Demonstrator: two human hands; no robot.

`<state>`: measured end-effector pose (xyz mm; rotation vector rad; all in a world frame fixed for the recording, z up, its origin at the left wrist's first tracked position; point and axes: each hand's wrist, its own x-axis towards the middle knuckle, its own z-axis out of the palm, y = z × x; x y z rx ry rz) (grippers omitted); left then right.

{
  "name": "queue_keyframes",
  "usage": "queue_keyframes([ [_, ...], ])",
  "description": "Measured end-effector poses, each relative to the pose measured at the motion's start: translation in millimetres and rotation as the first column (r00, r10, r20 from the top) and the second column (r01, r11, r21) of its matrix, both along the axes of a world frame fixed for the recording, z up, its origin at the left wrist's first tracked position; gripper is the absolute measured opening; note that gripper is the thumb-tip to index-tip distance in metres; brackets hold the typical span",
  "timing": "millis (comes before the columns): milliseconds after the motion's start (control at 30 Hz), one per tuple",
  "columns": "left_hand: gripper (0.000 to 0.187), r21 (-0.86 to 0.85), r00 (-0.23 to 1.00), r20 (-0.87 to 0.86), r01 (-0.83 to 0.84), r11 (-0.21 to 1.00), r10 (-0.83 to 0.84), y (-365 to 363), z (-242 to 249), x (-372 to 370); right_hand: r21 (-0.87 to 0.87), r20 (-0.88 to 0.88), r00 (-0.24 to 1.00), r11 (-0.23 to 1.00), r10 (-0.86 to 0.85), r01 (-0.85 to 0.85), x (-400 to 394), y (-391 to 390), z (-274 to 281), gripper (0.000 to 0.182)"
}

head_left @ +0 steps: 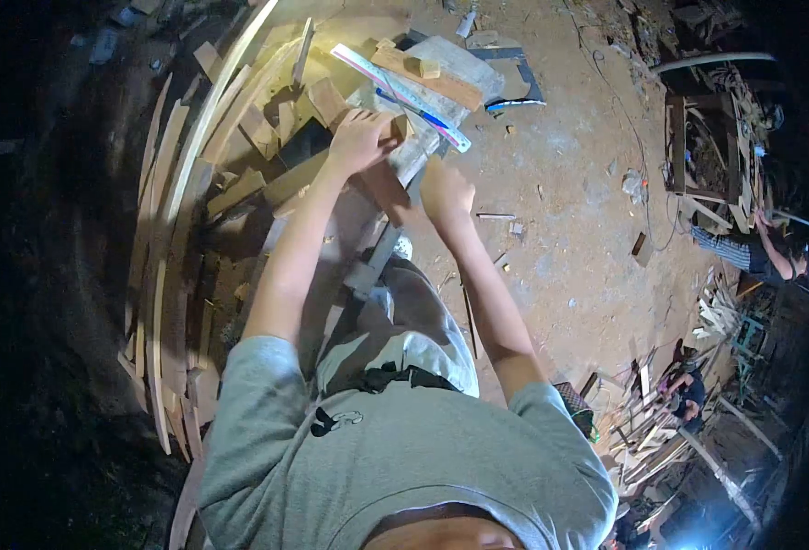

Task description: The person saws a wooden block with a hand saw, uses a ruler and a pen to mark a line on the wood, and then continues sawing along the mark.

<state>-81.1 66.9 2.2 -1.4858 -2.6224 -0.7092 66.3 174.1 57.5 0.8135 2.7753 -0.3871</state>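
Observation:
My left hand [357, 143] is closed over the end of a wooden block [395, 131] on the low work surface, its fingers curled round the top edge. Close by on the right, my right hand [447, 192] makes a fist beside a dark narrow thing [438, 158]; what it grips is mostly hidden. A brown board [387, 192] slants between my two hands. Just beyond them lie a white ruler [358, 66] and a blue pen [434, 119] across it. A wooden bar [450, 87] with a small wood block [430, 69] on it rests behind the ruler.
Wood offcuts [258, 133] and long curved strips [170, 183] pile up at my left. A dark square frame [523, 69] lies beyond the work surface. At far right are a wooden frame [732, 147], a person [771, 257] and another person [688, 394] among scrap wood.

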Motion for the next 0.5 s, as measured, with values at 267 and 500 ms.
queue_keyframes([
  [267,0.042,0.058,0.999,0.031,0.02,0.998,-0.021,-2.5,5.7,5.3,0.007,-0.055,0.997,0.999,-0.052,0.053,66.3,-7.0,-14.8,0.019],
  [500,0.043,0.166,0.987,0.146,-0.088,0.982,0.063,0.2,-5.6,-3.1,-0.066,-0.232,0.966,0.993,-0.112,0.099,39.9,-11.7,-56.2,0.021],
])
